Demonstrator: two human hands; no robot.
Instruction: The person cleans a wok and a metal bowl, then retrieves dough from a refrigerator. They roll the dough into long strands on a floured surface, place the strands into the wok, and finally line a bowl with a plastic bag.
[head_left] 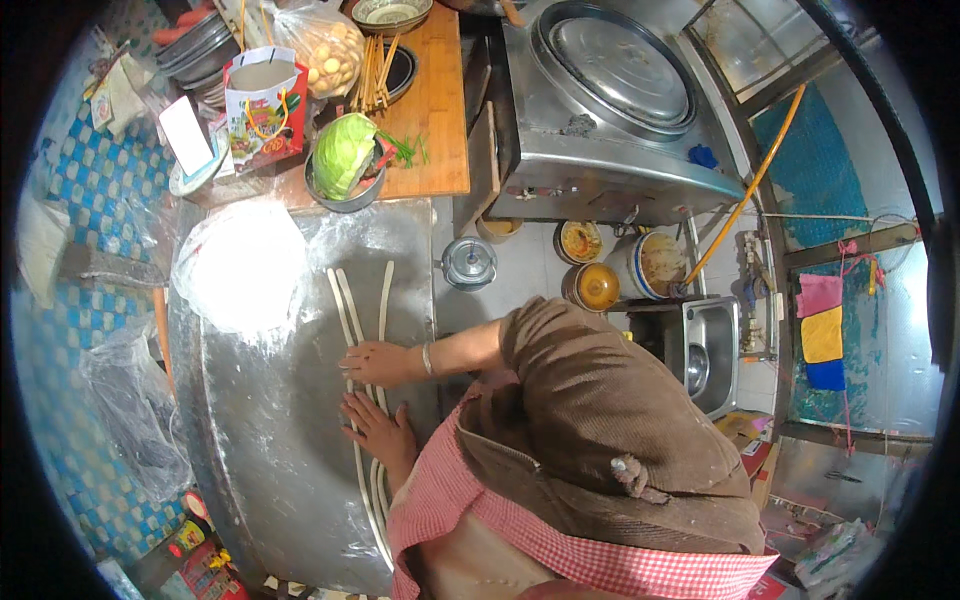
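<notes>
Long thin ropes of pale dough (347, 305) lie lengthwise on a floured grey metal worktop (260, 420). Another rope (386, 300) runs a little to the right of them. My right hand (380, 364), with a bracelet at the wrist, lies palm down across the ropes, fingers stretched out to the left. Just below it, my left hand (380, 430) also rests flat on the dough, its fingers spread and thumb apart. Beneath both palms the dough is hidden. Toward the near end, the ropes run on close together beside my checked apron (435, 500).
A flour-white round thing (243, 265) lies at the worktop's far left. Beyond are a bowl with cabbage (343, 160), a wooden board (435, 150) and a red gift bag (265, 105). A steel stove (610, 165), lidded pots (597, 287) and a sink (712, 350) stand to the right.
</notes>
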